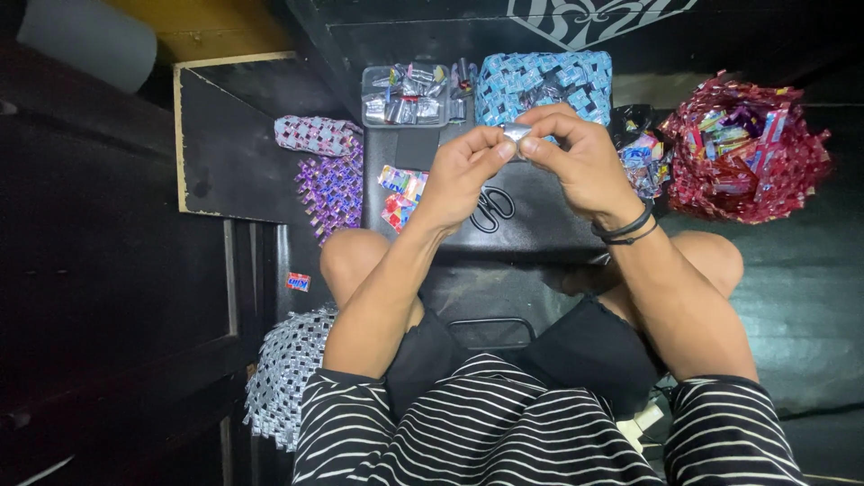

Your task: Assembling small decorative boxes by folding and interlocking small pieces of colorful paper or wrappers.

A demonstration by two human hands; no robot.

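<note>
Striped shirt (504, 432) lowest — left hand (463, 171) and right hand (580, 162) both pinching one silvery folded wrapper (516, 133).

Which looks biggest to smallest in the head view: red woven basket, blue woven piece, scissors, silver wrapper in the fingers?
1. red woven basket
2. blue woven piece
3. scissors
4. silver wrapper, pinched by both hands and partly hidden.
</note>
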